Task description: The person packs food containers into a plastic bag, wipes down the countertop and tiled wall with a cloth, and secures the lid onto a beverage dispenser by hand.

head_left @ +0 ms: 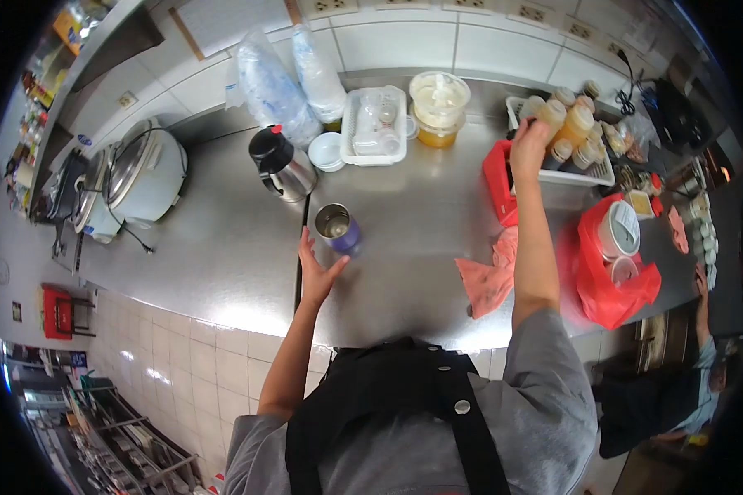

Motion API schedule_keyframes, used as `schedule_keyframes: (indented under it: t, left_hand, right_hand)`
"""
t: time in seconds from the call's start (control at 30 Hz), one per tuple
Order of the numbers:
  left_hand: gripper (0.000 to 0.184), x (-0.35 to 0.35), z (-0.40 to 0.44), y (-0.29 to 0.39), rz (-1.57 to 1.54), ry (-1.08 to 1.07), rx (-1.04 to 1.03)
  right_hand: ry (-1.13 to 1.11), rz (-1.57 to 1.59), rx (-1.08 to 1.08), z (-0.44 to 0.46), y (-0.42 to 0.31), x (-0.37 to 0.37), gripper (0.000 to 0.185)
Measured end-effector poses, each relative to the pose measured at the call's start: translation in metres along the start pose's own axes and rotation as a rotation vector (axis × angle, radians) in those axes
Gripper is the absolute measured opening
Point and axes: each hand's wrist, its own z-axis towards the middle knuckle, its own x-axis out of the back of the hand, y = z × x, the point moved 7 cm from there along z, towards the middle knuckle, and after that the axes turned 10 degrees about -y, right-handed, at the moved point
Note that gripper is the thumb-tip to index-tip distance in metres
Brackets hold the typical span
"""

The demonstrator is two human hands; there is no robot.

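Fingers apart, my left hand [319,272] is just below a purple metal cup [345,238] standing on the steel counter [404,289]; it holds nothing. My right hand [528,150] reaches over the white basket [586,175] of sauce bottles [576,125]. Its fingers are closed near the basket's left side, and what they hold, if anything, is hidden. Beneath that hand is a red container [497,183]. A pink cloth [485,276] lies crumpled beside my right forearm. A steel thermos jug [287,169] stands behind the cup.
At the back are a white basket of clear containers [374,148], a tub [438,99] and wrapped plastic cups [272,91]. Rice cookers [153,177] sit left. A red bag [594,272] holds tubs at right. A co-worker's arm [702,318] touches the counter's far right.
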Motion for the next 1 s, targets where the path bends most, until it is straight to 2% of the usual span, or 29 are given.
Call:
schedule_keyframes:
  t: [0.03, 0.1, 0.13, 0.23, 0.27, 0.3, 0.33, 0.37, 0.4, 0.47, 0.53, 0.6, 0.67, 0.7, 0.77, 0.83, 0.87, 0.9, 0.97, 1.0]
  left_hand:
    - [0.108, -0.007, 0.007, -0.004, -0.002, -0.018, -0.003]
    - [0.116, -0.018, 0.025, -0.009, -0.015, 0.003, -0.086]
    - [0.119, -0.025, 0.032, -0.018, -0.119, 0.025, -0.106]
    - [0.118, -0.034, 0.038, -0.017, -0.304, 0.055, -0.040]
    - [0.116, -0.032, 0.041, -0.018, -0.197, 0.128, -0.075]
    - [0.116, -0.028, 0.041, -0.017, -0.191, 0.177, -0.063]
    - [0.112, -0.030, 0.041, -0.016, -0.135, 0.128, 0.007]
    - [0.109, -0.030, 0.038, -0.016, -0.085, 0.074, 0.078]
    - [0.109, -0.024, 0.032, -0.011, -0.085, 0.113, 0.090]
    - [0.103, -0.015, 0.017, 0.010, -0.066, 0.104, 0.017]
    - [0.102, 0.015, -0.006, 0.057, -0.111, 0.075, -0.023]
    - [0.101, 0.052, -0.033, 0.112, -0.152, 0.041, -0.061]
    - [0.101, 0.088, -0.063, 0.165, -0.148, -0.046, -0.122]
    - [0.101, 0.108, -0.078, 0.184, -0.143, -0.021, -0.111]
    - [0.103, 0.142, -0.113, 0.223, -0.285, -0.021, -0.208]
    - [0.106, 0.177, -0.146, 0.254, -0.151, -0.078, -0.342]
    - [0.099, 0.190, -0.163, 0.264, -0.052, -0.051, -0.427]
    - [0.099, 0.197, -0.177, 0.268, -0.053, -0.035, -0.411]
    - [0.084, 0.222, -0.215, 0.285, -0.119, 0.158, -0.554]
    - [0.071, 0.232, -0.231, 0.288, -0.087, 0.216, -0.556]
  right_hand:
    - [-0.067, -0.091, 0.045, -0.001, 0.009, -0.013, 0.018]
    - [-0.239, -0.017, -0.048, -0.011, 0.028, -0.034, 0.021]
    - [-0.234, -0.015, -0.041, -0.018, 0.038, -0.042, 0.021]
    - [-0.387, -0.053, -0.135, -0.038, 0.076, -0.075, 0.027]
    - [-0.354, -0.059, -0.118, -0.038, 0.071, -0.069, 0.038]
    - [-0.264, -0.202, 0.022, -0.038, 0.050, -0.057, 0.052]
    - [-0.276, -0.160, -0.028, -0.036, 0.021, -0.032, 0.062]
    - [-0.269, -0.188, -0.021, -0.039, -0.008, -0.011, 0.063]
    - [-0.219, -0.115, 0.113, -0.045, -0.033, 0.007, 0.061]
    - [-0.438, -0.020, 0.101, -0.077, -0.055, 0.017, 0.051]
    - [-0.693, -0.235, 0.078, -0.136, -0.058, 0.022, 0.051]
    - [-0.886, -0.309, -0.138, -0.194, -0.077, 0.046, 0.054]
    - [-0.712, -0.348, -0.145, -0.268, -0.058, 0.049, 0.058]
    - [-0.721, -0.335, -0.121, -0.290, -0.059, 0.048, 0.058]
    - [-0.620, -0.506, -0.003, -0.318, -0.070, 0.051, 0.060]
    - [-0.614, -0.393, 0.097, -0.332, -0.096, 0.031, 0.061]
    - [-0.600, -0.297, 0.159, -0.340, -0.113, 0.023, 0.061]
    - [-0.582, -0.202, 0.220, -0.348, -0.130, 0.014, 0.061]
    - [-0.662, -0.200, 0.201, -0.364, -0.176, -0.003, 0.060]
    - [-0.708, -0.067, 0.278, -0.360, -0.219, -0.002, 0.060]
